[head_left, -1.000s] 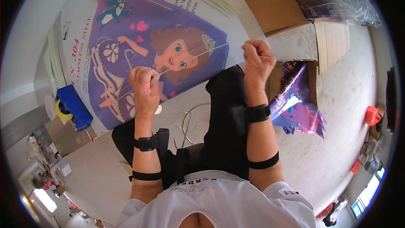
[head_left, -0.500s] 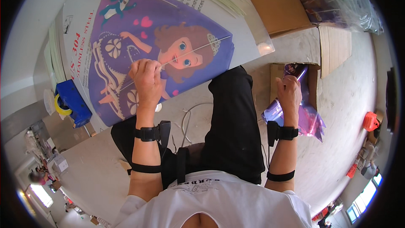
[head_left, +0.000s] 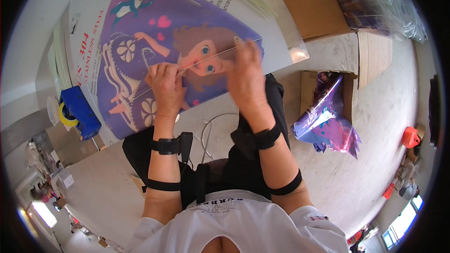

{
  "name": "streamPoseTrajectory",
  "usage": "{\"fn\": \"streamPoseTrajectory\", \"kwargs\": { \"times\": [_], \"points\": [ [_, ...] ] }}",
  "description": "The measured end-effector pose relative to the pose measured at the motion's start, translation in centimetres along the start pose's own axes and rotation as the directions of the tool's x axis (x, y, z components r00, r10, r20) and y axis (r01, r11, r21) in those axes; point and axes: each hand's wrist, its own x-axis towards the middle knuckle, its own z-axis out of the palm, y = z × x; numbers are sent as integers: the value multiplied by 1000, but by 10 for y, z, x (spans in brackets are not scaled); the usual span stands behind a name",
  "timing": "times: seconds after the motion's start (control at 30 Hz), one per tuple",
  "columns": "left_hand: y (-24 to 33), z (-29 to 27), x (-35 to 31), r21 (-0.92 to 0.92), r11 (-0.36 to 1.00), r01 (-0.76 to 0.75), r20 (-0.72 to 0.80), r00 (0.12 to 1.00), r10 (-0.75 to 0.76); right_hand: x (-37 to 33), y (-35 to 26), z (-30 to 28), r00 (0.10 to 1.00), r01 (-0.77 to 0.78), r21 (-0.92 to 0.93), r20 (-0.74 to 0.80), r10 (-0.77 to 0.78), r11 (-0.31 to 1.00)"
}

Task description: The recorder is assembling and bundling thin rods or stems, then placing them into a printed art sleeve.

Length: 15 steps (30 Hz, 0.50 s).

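Kite [head_left: 154,51], the biggest thing here, lies flat on a white sheet [head_left: 86,28] in front of the seated person: a purple sail printed with a cartoon girl and a small blue animal, its broad end toward the upper left and its point running down toward the lower left. Behind it to the right sits a flat brown cardboard slab [head_left: 309,0], and farther right a clear plastic bag [head_left: 379,0] of more purple goods. On the floor to the right an open box [head_left: 347,89] holds a heap of folded purple kites [head_left: 328,126]. A blue tape holder [head_left: 79,112] with a yellow roll stands at the left. Across the sail runs a thin pale rod [head_left: 215,56], its long axis slanting from lower left up to the right, between the two hands. The left hand [head_left: 166,86] rests on the sail near its middle, fingers curled shut and pinching the rod's lower end. The right hand [head_left: 246,77] is just right of it over the sail's right edge, blurred; its fingers seem to close on the rod's upper end, though the blur leaves that grip uncertain. Both hands are about equally near the rod, each at one end, so the rod lies straight between the fingertips.
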Motion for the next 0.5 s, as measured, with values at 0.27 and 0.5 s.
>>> {"fn": "streamPoseTrajectory", "kwargs": {
  "times": [0.27, 0.5],
  "points": [
    [-6, 5, -7, -145, 989, 39, -47, 998, -46, 44, 84, -34, 952, -240, 199, -145, 271, 950],
    [-7, 5, -7, -163, 986, 42, -45, 998, -50, 50, 89, -30, 963, -265, 139, -15, 270, 954]
  ]
}}
